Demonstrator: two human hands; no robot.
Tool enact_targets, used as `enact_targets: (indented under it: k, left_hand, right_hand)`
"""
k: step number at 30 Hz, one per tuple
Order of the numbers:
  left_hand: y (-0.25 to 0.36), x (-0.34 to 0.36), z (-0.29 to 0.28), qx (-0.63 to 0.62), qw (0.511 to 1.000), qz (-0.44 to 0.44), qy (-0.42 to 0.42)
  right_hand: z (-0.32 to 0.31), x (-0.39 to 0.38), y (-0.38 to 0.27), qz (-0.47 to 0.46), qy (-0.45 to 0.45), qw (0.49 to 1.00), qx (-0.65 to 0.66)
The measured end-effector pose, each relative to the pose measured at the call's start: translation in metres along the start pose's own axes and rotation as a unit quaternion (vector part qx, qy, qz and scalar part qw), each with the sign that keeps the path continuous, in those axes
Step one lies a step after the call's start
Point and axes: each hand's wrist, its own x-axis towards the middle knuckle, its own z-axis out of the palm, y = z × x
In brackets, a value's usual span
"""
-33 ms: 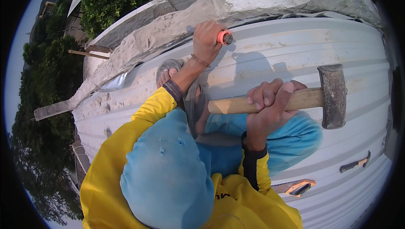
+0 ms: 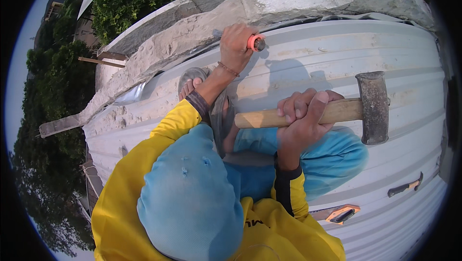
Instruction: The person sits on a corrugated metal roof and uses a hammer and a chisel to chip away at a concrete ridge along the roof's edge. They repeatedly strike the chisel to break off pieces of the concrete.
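My left hand (image 2: 236, 44) is closed around a chisel (image 2: 260, 45) with an orange ring-shaped guard. The chisel's blunt metal end sticks out to the right of my fist. On its other side, a short grey part points toward the broken concrete wall (image 2: 192, 32); whether it touches is unclear. Wrapped around a wooden handle, my right hand (image 2: 305, 116) holds a sledgehammer (image 2: 374, 108) over my bent knee. Its heavy, worn metal head is to the right of my hand, apart from the chisel.
Ribbed metal roofing (image 2: 404, 59) spreads beneath me, with rubble bits at the left. A handsaw (image 2: 342, 214) with an orange-and-black handle and a claw hammer (image 2: 405, 187) lie at the lower right. Trees (image 2: 53, 116) stand past the wall's left end.
The sledgehammer and my right hand have shifted slightly left, toward the chisel. My left hand and the chisel stay in place.
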Motion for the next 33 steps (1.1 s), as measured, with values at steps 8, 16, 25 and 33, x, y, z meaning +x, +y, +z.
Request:
enact_targets:
  k: [8,16,25,33]
  left_hand:
    - [0.000,0.003,-0.006,0.027,0.999,0.029,0.010]
    - [0.007,0.005,-0.003,-0.007,0.999,0.003,0.036]
    - [0.000,0.014,-0.003,-0.021,0.997,-0.007,0.080]
    - [-0.011,0.038,0.000,-0.020,0.982,-0.118,0.145]
  right_hand:
    - [-0.030,-0.017,0.051,0.282,-0.113,0.942,-0.143]
    - [-0.002,0.002,-0.002,-0.051,-0.031,0.998,0.015]
    - [-0.033,-0.011,0.072,0.008,-0.216,0.935,-0.282]
    - [0.028,0.027,-0.043,-0.021,-0.101,0.983,-0.155]
